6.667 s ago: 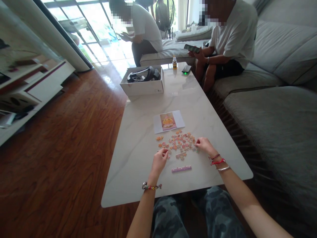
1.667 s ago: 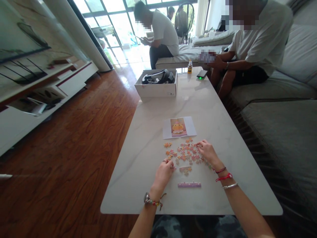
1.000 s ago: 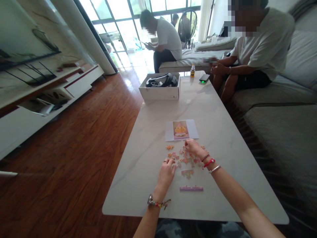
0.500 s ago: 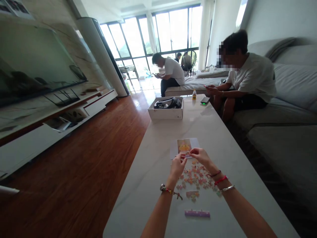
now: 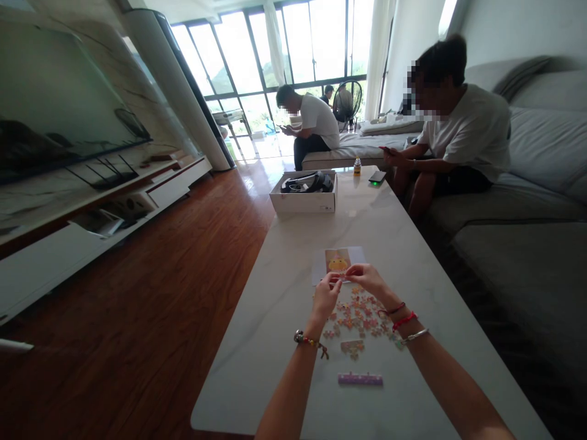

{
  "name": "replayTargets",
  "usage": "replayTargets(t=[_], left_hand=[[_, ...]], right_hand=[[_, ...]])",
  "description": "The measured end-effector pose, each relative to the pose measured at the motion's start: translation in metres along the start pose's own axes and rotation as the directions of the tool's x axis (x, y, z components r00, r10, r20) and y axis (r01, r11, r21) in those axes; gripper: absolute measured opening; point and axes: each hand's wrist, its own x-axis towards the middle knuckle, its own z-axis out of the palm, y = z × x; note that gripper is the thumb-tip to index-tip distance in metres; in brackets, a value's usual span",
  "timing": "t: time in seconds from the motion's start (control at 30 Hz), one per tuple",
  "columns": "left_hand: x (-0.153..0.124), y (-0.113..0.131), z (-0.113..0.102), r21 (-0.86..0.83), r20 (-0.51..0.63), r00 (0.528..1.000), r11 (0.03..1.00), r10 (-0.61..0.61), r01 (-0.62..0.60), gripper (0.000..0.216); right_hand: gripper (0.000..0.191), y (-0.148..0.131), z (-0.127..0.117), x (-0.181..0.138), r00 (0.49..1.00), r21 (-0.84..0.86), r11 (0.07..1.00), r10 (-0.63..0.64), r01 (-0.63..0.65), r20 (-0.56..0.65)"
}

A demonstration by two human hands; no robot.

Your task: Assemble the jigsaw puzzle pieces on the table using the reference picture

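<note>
Both my hands are raised over the white marble table (image 5: pixel 284 293). My left hand (image 5: pixel 324 298) and my right hand (image 5: pixel 368 280) meet fingertip to fingertip, each pinching small jigsaw pieces (image 5: pixel 342 278) held between them. Under them lies a scatter of loose pink and orange puzzle pieces (image 5: pixel 360 319). A reference picture (image 5: pixel 338 263) of a yellow chick lies just beyond my hands. Closer to me rest a small joined cluster (image 5: pixel 351 348) and a purple strip of joined pieces (image 5: pixel 360 379).
A white box (image 5: pixel 303 199) with a black headset stands further along the table, with a small bottle (image 5: pixel 357 166) and a phone (image 5: pixel 377 177) past it. One person (image 5: pixel 458 134) sits on the grey sofa to the right, another person (image 5: pixel 309 125) at the far end. Wooden floor lies left.
My hands have left the pile on the table and come together in the air, pinching pieces. My head has tipped up, so more of the room shows.
</note>
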Motion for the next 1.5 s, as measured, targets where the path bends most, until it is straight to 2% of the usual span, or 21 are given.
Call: replayTargets(t=[0.3, 0.4, 0.57, 0.73, 0.87, 1.03, 1.23, 1.5], left_hand=[[-0.009, -0.001, -0.001, -0.007, -0.007, 1.0, 1.0, -0.014, 0.014, 0.013], [-0.017, 0.0, -0.003, -0.005, 0.016, 0.999, 0.999, -0.035, 0.035, 0.015], [-0.037, -0.011, 0.001, -0.039, 0.128, 0.988, 0.995, -0.083, 0.089, 0.021], [-0.061, -0.026, 0.013, -0.155, 0.247, 0.958, 0.969, -0.149, 0.191, 0.021], [-0.075, -0.021, 0.017, -0.22, 0.313, 0.914, 0.916, -0.26, 0.336, 0.019], [-0.078, -0.008, 0.016, -0.2, 0.321, 0.873, 0.875, -0.368, 0.442, 0.018], [-0.072, -0.006, 0.018, -0.225, 0.29, 0.883, 0.871, -0.369, 0.437, 0.018], [-0.067, -0.013, 0.02, -0.253, 0.249, 0.92, 0.897, -0.302, 0.363, 0.018]], right_hand=[[0.014, -0.005, -0.002, -0.008, 0.997, 0.006, 1.0, 0.002, -0.002, 0.075], [0.013, -0.009, -0.002, -0.017, 0.993, 0.053, 0.998, 0.037, -0.043, 0.11], [0.012, -0.009, -0.002, -0.04, 0.955, 0.111, 0.971, 0.181, -0.211, 0.234], [0.012, 0.0, 0.0, -0.063, 0.91, 0.068, 0.96, 0.235, -0.273, 0.341], [0.016, 0.007, -0.001, -0.075, 0.906, 0.106, 0.948, 0.249, -0.3, 0.343], [0.015, 0.012, -0.006, -0.084, 0.906, 0.15, 0.932, 0.269, -0.33, 0.327], [0.022, 0.015, -0.005, -0.088, 0.893, 0.188, 0.909, 0.296, -0.373, 0.339], [0.027, 0.013, 0.004, -0.083, 0.928, 0.158, 0.947, 0.223, -0.278, 0.297]])
